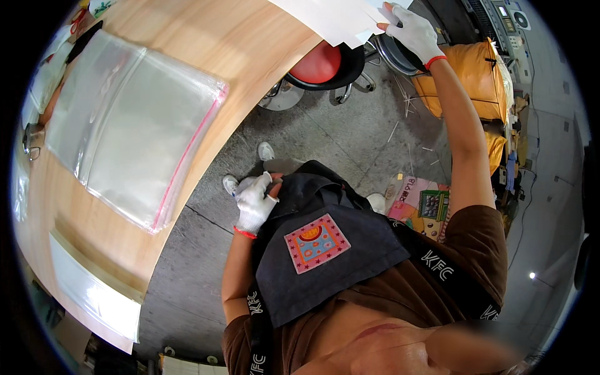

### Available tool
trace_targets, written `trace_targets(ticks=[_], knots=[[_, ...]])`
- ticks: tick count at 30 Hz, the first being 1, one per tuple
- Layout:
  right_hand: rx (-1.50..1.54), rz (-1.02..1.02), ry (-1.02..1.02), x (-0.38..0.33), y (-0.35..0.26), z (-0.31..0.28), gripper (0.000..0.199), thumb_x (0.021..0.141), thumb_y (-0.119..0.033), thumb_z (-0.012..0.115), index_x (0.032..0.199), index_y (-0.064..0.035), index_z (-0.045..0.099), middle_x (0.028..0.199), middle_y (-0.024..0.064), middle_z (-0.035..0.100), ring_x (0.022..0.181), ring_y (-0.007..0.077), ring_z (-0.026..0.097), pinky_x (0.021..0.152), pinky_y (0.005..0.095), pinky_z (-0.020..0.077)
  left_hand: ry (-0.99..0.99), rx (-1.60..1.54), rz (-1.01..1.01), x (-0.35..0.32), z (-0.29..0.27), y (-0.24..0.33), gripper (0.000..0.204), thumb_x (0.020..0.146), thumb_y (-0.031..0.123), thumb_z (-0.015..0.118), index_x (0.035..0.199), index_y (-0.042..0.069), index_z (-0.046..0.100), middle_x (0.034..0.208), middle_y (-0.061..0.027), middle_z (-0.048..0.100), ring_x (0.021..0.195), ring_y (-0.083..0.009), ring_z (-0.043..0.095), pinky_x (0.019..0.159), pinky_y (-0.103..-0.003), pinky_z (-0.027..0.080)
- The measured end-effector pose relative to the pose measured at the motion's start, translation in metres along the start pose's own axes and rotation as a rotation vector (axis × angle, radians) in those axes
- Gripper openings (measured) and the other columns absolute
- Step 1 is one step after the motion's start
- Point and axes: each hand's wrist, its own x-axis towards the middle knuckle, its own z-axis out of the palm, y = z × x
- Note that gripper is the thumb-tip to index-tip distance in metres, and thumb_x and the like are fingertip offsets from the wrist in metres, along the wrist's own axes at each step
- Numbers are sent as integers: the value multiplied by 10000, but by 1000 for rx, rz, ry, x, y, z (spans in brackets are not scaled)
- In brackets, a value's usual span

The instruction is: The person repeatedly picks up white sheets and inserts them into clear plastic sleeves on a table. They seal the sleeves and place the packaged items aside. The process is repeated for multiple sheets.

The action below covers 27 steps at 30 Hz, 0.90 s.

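Note:
White sheets [331,17] that look like paper jut past the table's far edge. My right hand [414,34], in a white glove with bare fingertips, reaches far forward and grips their right corner. Thumb and forefinger show at the sheets; the other fingers are hidden. In a matching glove, my left hand [253,203] hovers by the front of my dark apron [331,262]. Its fingers are half bent, with a gap between thumb and forefinger, and I see nothing held. To its left, a stack of clear plastic bags [144,131] with a pink strip lies on the table.
The wooden table [250,69] curves along the left. A second clear stack [94,294] lies at its near end. Beyond the table edge stand a red-seated stool [317,64] and a large yellow-orange bundle [462,78]. A pink printed sheet [415,203] and thin scraps lie on the grey floor [294,125].

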Motion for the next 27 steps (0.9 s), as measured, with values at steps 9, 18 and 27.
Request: trace_targets(ticks=[9, 18, 27], knots=[[-77, -26, -7, 1, -3, -2, 553, 692, -332, 698, 1148, -47, 574, 935, 161, 643, 881, 305, 625, 787, 357, 488, 82, 6, 19, -8, 5, -10, 162, 726, 146, 698, 883, 122, 663, 710, -72, 626, 676, -239, 601, 617, -338, 473], [-215, -24, -50, 2, 6, 6, 560, 757, -405, 610, 1231, -122, 514, 1086, 148, 608, 956, 313, 598, 827, 375, 469, -95, -48, -99, -4, 0, 0, 223, 824, 69, 607, 1046, 46, 610, 959, -109, 661, 892, -210, 644, 766, -286, 483], [-506, -284, -224, 29, 21, -13, 475, 773, -365, 564, 1178, -128, 490, 886, 178, 641, 794, 350, 627, 687, 440, 490, -191, -165, 46, 49, -5, 36, 242, 835, 68, 600, 1077, 58, 604, 966, -92, 649, 927, -143, 611, 812, -268, 465]])
